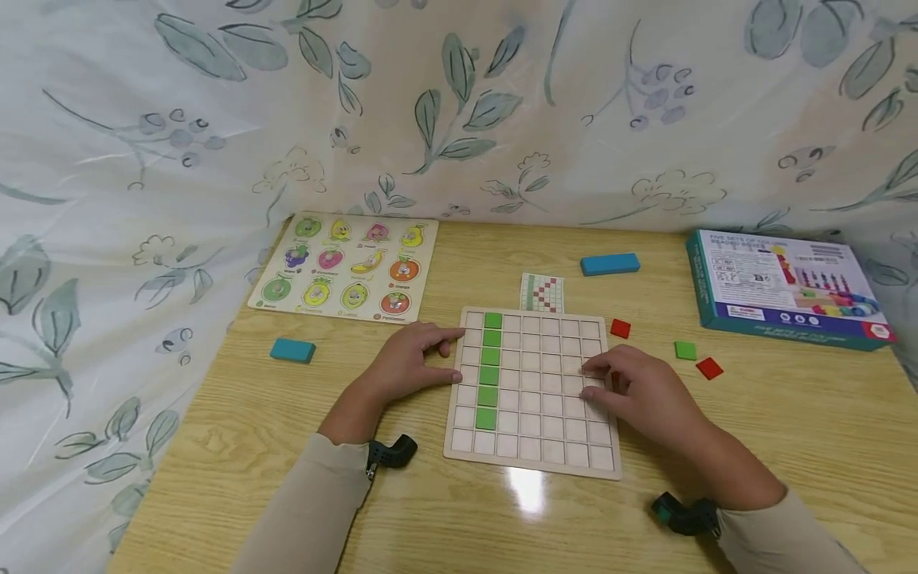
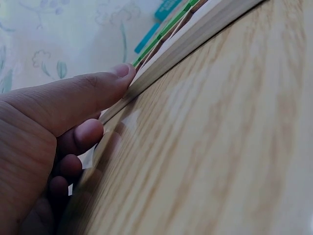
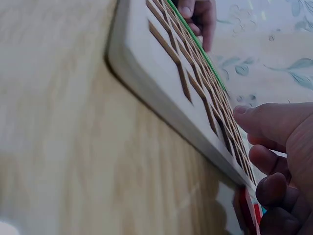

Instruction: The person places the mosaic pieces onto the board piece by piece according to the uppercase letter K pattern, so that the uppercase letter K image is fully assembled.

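A light wooden grid board (image 1: 532,472) lies on the table. Several green square tiles (image 1: 488,375) fill most of its second column from the left. My left hand (image 1: 403,363) has its thumb and index finger stretched to the board's left edge; the left wrist view shows the thumb (image 2: 110,83) against the rim. Over the board's right edge, my right hand (image 1: 649,391) has thumb and index finger apart above the last columns, and no tile shows between them. A red tile (image 3: 248,208) stands by the board's edge below the right fingers, mostly hidden in the head view.
Behind the board lies a small pattern card (image 1: 543,293). Loose tiles to the right are red (image 1: 620,328), green (image 1: 684,351) and red (image 1: 709,368). Blue blocks (image 1: 610,264) (image 1: 292,351), a fruit picture board (image 1: 344,271) and a game box (image 1: 789,287) lie around.
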